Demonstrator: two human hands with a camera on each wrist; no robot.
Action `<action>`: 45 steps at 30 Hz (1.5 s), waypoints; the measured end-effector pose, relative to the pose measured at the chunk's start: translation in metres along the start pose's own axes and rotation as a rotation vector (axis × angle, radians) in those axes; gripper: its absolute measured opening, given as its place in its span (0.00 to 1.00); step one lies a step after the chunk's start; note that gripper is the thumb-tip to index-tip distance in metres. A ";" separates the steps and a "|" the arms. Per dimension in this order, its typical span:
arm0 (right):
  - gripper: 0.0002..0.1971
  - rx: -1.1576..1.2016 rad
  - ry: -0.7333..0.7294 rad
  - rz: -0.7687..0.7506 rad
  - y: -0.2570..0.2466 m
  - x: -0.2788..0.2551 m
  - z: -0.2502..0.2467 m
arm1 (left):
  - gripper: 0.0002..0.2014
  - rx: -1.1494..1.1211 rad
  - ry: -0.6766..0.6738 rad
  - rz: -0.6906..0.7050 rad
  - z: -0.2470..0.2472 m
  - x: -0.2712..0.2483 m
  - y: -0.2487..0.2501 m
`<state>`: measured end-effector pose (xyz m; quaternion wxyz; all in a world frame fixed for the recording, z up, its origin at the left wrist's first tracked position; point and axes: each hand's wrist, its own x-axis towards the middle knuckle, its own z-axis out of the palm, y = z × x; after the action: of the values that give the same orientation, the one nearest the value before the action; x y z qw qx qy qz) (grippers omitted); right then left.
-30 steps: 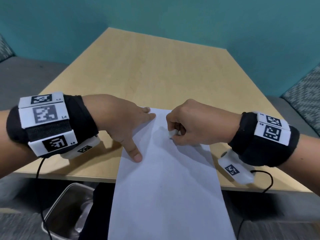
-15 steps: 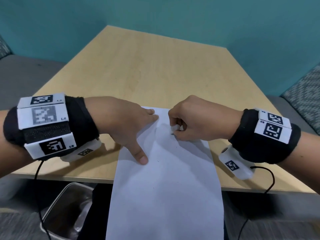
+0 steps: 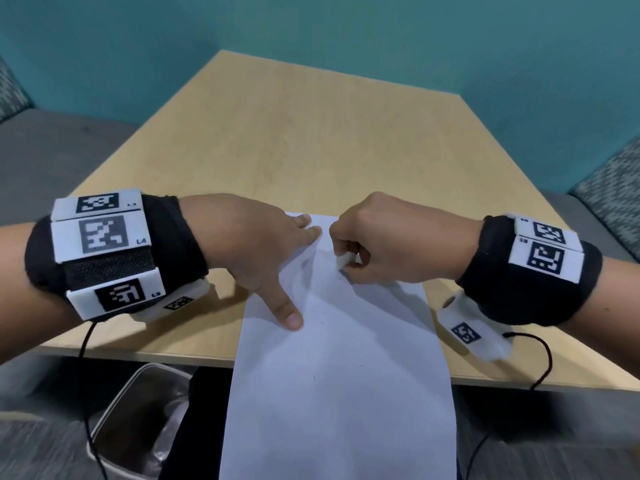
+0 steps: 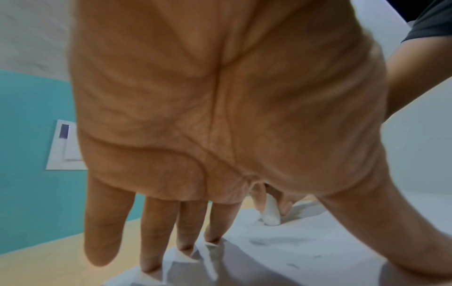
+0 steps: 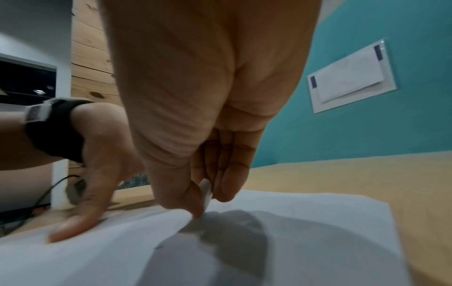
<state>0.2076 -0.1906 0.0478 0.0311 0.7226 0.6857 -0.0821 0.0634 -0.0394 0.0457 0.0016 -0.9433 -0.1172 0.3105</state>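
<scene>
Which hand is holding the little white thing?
The right hand: it is curled up and pinches the white eraser against the paper. The left hand holds nothing; it lies flat, pressing the paper onto the table.

A small white eraser (image 3: pixel 344 261) touches a white paper sheet (image 3: pixel 332 393) overhanging the table's (image 3: pixel 311 133) near edge.

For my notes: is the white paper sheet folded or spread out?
Spread out: the white paper sheet lies unfolded on the light wooden table, overhanging its near edge.
</scene>
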 end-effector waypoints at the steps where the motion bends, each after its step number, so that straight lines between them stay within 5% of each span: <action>1: 0.02 0.002 0.001 0.013 0.003 0.002 -0.001 | 0.72 0.001 0.000 -0.002 0.000 0.000 0.000; 20: 0.03 0.055 -0.004 -0.024 0.008 -0.006 0.001 | 0.73 0.025 -0.016 -0.014 -0.001 0.003 0.002; 40: 0.08 0.120 -0.017 0.169 0.040 0.006 -0.011 | 0.73 0.007 0.007 -0.017 -0.022 0.022 -0.006; 45: 0.08 0.124 0.081 0.217 0.056 0.033 -0.017 | 0.74 0.028 0.003 -0.003 -0.023 0.032 -0.009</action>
<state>0.2658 -0.1584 0.0554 -0.0328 0.7959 0.5976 -0.0911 0.0995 -0.0222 0.0460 0.0156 -0.9436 -0.1143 0.3104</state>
